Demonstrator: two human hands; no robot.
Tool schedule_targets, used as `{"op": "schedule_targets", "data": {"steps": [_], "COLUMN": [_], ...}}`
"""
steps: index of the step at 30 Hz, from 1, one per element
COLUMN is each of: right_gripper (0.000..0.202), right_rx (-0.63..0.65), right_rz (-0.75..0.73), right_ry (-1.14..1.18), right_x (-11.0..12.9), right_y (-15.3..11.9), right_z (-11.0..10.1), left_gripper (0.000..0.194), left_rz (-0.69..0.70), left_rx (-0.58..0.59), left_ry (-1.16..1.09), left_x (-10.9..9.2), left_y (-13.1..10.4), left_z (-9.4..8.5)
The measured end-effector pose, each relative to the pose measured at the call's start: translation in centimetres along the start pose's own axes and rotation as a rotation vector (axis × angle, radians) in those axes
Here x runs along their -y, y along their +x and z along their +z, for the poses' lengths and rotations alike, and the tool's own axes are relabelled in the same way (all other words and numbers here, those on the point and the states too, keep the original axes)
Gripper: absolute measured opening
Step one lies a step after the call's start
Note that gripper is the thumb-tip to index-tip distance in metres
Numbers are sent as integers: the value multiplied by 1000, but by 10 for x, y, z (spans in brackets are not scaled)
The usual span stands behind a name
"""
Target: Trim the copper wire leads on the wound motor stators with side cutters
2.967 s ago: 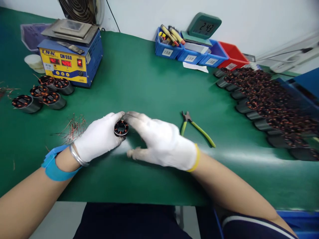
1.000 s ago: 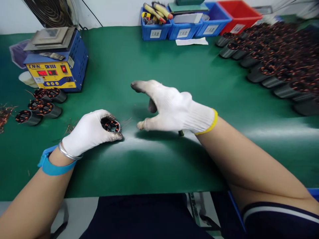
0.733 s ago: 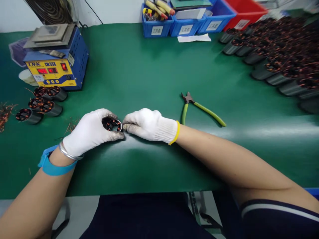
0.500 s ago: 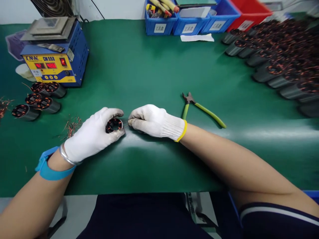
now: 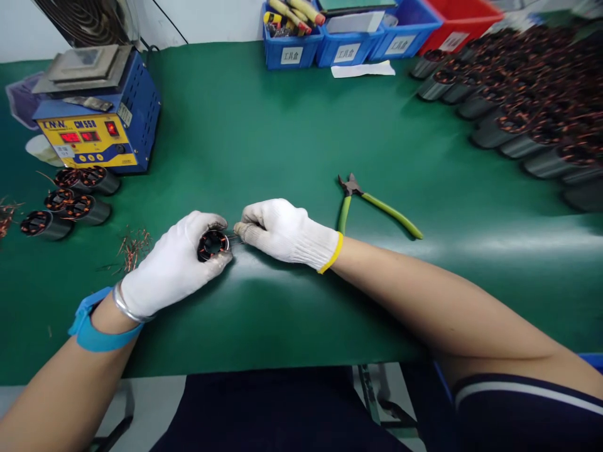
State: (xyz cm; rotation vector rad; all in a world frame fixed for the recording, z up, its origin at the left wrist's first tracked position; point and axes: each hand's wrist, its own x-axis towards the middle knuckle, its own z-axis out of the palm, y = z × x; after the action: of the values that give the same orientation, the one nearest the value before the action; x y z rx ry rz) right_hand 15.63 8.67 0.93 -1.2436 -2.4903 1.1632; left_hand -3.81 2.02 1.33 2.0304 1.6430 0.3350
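Note:
My left hand point(image 5: 176, 263), in a white glove, is wrapped round a motor stator point(image 5: 213, 245) wound with copper wire, its round open end facing up. Thin wire leads point(image 5: 234, 239) stick out from the stator's right side. My right hand point(image 5: 276, 231), gloved in white with a yellow cuff, pinches these leads at their outer ends, just right of the stator. Green-handled cutting pliers point(image 5: 351, 187) lie spread on the green mat beyond my right wrist. Copper wire scraps point(image 5: 134, 248) are heaped left of my left hand.
Several stators point(image 5: 78, 207) stand at the left before a blue and yellow CM558 unit point(image 5: 98, 119). Many more stators point(image 5: 522, 119) crowd the right. Along the back are blue bins point(image 5: 292, 55), a red bin point(image 5: 455, 41) and a white strip point(image 5: 362, 69).
My right hand has moved slightly left, closer to the stator, still pinching the wire leads. The whole view has shifted a little; the left hand keeps its hold.

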Motion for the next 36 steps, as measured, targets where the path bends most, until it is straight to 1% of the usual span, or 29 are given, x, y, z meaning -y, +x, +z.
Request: {"op": "schedule_targets", "data": {"steps": [4,11,14,17,18,19,20,22,23,24,25,26,28,30,31,33,36], "right_gripper": [34,37,36,33,32,31,29,26,28,34,40,44,47,45,40,28,25], "right_rx": [21,52,84,194,208,186,124,-46,-102,-114,-78,-3,188,352,408,456,419], "right_rz": [37,97,125,140,125,101,68,2,-24,-41,-48,-47,-20,34,62,123,190], "right_ry": [-1,82,169,327,392,442,468,460,454,471,515,578,664,666,667,712,783], "right_x": [-1,-7,-10,-12,-13,-14,-15,-18,-20,-22,-24,-25,-24,-20,-17,-11,-3], "right_y": [-2,1,0,-2,-2,-1,0,3,5,8,10,12,14,15,14,13,13], "right_z": [-6,-10,-15,-21,-22,-24,-25,-27,-27,-27,-26,-26,-24,-20,-17,-11,-2], "left_gripper": [21,16,13,11,12,12,13,14,15,15,15,16,17,17,17,18,19], "left_rz": [102,171,202,237,248,259,268,277,277,274,268,260,253,260,269,286,286], "left_rx": [39,-52,-91,-117,-124,-131,-136,-144,-147,-146,-143,-139,-134,-143,-149,-156,-168], "left_ry": [31,33,48,69,75,79,83,84,84,83,82,81,86,92,94,92,97], "left_x": [1,2,3,5,5,6,6,5,5,4,4,3,3,3,4,5,5], "left_y": [1,8,12,13,14,14,14,14,14,14,14,14,14,14,14,14,14], "left_z": [1,11,16,19,20,21,21,22,22,22,22,23,24,25,26,28,29]}}
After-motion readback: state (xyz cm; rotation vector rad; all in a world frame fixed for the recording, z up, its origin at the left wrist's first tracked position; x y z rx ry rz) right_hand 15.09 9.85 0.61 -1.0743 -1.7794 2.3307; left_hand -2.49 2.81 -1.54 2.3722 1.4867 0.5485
